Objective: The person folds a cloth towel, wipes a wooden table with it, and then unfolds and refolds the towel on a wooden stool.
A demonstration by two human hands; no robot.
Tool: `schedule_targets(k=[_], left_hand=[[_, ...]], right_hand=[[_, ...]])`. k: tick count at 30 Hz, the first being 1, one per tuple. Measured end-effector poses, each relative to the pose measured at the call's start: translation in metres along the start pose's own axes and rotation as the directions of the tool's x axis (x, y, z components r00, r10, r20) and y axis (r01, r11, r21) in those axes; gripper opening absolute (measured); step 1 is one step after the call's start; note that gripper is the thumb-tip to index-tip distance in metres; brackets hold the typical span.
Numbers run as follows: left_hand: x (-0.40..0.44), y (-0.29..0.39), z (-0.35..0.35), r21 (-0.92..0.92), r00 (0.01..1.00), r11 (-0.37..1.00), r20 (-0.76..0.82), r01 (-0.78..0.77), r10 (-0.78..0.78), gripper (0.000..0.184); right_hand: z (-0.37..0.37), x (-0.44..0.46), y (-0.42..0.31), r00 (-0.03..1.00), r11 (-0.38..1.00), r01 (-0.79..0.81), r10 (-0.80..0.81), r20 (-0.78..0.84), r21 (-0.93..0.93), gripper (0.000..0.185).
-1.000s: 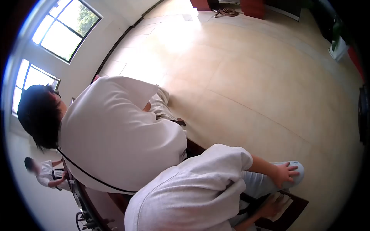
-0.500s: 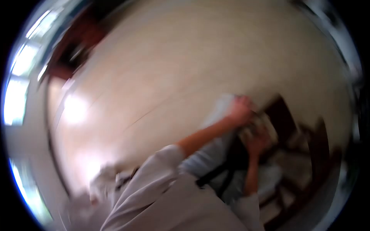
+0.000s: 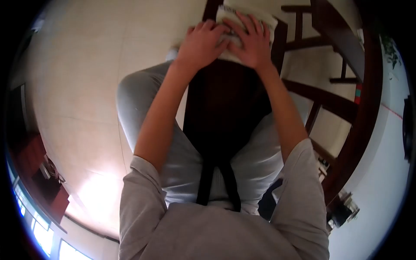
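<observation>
A light cloth or packet with dark printing near its edge lies on the far end of a dark wooden bench. My left hand is at its left side, fingers bent and partly over it. My right hand lies on top of it with the fingers spread. The two hands nearly touch at the thumbs. What may be under the left palm is hidden. The bench stands between my knees, and a black strap hangs at my waist.
Dark wooden frames with rails stand on the right, beside a pale wall. Tiled floor spreads on the left. Reddish-brown furniture with a coiled cable is at the far left. Green leaves show at the upper right.
The view has swung from the seated person in white and the windows down to my lap and the bench. My left hand has left my knee and is now at the cloth beside my right hand.
</observation>
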State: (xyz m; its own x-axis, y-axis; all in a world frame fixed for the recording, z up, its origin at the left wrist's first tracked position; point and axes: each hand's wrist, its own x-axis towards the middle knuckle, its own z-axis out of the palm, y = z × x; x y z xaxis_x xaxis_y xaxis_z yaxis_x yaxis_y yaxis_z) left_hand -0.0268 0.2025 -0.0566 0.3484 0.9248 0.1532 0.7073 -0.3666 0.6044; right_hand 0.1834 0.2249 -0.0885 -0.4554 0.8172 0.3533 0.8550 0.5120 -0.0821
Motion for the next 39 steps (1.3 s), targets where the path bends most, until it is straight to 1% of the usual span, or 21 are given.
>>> schedule_targets(k=[2,4,6,7,8,11,12,14,17,21,23,24,26,28,30,33,35,36,37,38,39], left_hand=[[0.005,0.009,-0.001,0.026,0.998,0.998,-0.039,-0.057,0.058,0.032],[0.008,-0.003,-0.003,0.067,0.99,0.992,-0.085,-0.104,0.11,0.034],[0.019,-0.008,-0.012,-0.096,0.99,0.986,0.013,-0.136,0.137,0.038],[0.035,0.004,-0.03,-0.226,0.996,0.974,0.087,0.006,0.014,0.032],[0.034,0.005,-0.031,-0.231,0.995,0.973,0.101,0.022,0.001,0.032],[0.028,0.003,-0.019,-0.096,0.984,0.989,-0.148,-0.109,0.094,0.021],[0.024,0.004,-0.019,-0.101,0.985,0.989,-0.142,-0.112,0.097,0.021],[0.018,0.01,-0.02,-0.119,0.943,0.936,-0.079,-0.33,0.323,0.028],[0.01,0.022,-0.023,-0.085,0.954,0.958,0.109,-0.272,0.281,0.036],[0.007,0.011,-0.017,-0.12,0.94,0.936,0.042,-0.33,0.337,0.037],[0.008,0.003,-0.017,-0.074,0.932,0.929,0.004,-0.362,0.364,0.043],[0.008,0.003,-0.019,-0.073,0.928,0.926,0.004,-0.371,0.373,0.043],[0.001,0.009,-0.027,-0.102,0.956,0.966,0.151,-0.239,0.253,0.049],[0.004,0.011,-0.024,-0.085,0.968,0.979,0.156,-0.187,0.199,0.053],[0.007,0.012,-0.022,-0.062,0.976,0.989,0.165,-0.136,0.144,0.057],[0.011,0.014,-0.018,-0.042,0.978,0.994,0.178,-0.101,0.107,0.064],[0.017,0.011,-0.012,-0.172,0.991,0.979,0.056,-0.109,0.12,0.038],[0.018,0.012,-0.017,-0.17,0.99,0.978,0.058,-0.119,0.131,0.038],[0.02,0.012,-0.025,-0.179,0.984,0.983,0.165,-0.03,0.06,0.038],[0.021,0.01,-0.031,-0.177,0.963,0.982,0.27,0.061,-0.011,0.039],[0.021,0.007,-0.038,-0.175,0.964,0.983,0.266,0.052,-0.004,0.039]], right_hand=[[-0.017,0.018,0.01,0.998,0.998,0.037,-0.039,-0.051,-0.053,0.066],[-0.022,0.036,0.008,1.0,0.998,0.006,-0.005,0.003,-0.057,0.052],[-0.017,0.029,0.009,1.0,0.999,-0.01,0.01,-0.014,-0.045,0.055],[-0.018,0.026,0.007,1.0,0.997,-0.008,0.006,-0.027,-0.071,0.055],[-0.019,0.021,0.002,0.999,0.996,-0.004,0.0,-0.035,-0.094,0.055],[-0.032,-0.009,-0.019,1.0,0.998,-0.016,0.017,0.018,-0.056,0.06],[-0.038,-0.018,-0.027,0.999,0.999,-0.007,0.009,0.051,-0.04,0.061],[-0.046,-0.04,-0.041,0.999,1.0,-0.004,0.005,0.048,-0.01,0.061],[-0.069,-0.063,-0.06,0.996,0.994,-0.032,0.024,0.081,0.104,0.055],[-0.057,-0.057,-0.049,0.999,0.991,-0.042,0.04,0.018,0.129,0.051],[-0.069,-0.042,-0.04,0.969,0.949,-0.16,0.099,0.225,0.271,0.048],[-0.074,-0.038,-0.035,0.97,0.95,-0.163,0.105,0.219,0.266,0.048],[-0.085,-0.034,-0.023,0.947,0.944,-0.238,0.174,0.272,0.227,0.052],[-0.087,-0.035,-0.004,0.954,0.968,-0.22,0.189,0.233,0.117,0.061],[-0.092,-0.033,0.006,0.88,0.898,-0.394,0.308,0.361,0.195,0.071],[-0.098,-0.027,0.004,0.849,0.882,-0.428,0.317,0.422,0.199,0.078],[-0.103,-0.023,0.004,0.867,0.893,-0.398,0.291,0.405,0.212,0.07],[-0.106,-0.022,0.005,0.877,0.902,-0.369,0.258,0.406,0.225,0.062],[-0.086,-0.028,0.007,0.924,0.919,-0.351,0.307,0.229,0.182,0.067],[-0.077,-0.038,0.019,0.924,0.918,-0.353,0.313,0.22,0.177,0.067],[-0.084,-0.033,0.019,0.916,0.901,-0.335,0.243,0.319,0.276,0.062]])
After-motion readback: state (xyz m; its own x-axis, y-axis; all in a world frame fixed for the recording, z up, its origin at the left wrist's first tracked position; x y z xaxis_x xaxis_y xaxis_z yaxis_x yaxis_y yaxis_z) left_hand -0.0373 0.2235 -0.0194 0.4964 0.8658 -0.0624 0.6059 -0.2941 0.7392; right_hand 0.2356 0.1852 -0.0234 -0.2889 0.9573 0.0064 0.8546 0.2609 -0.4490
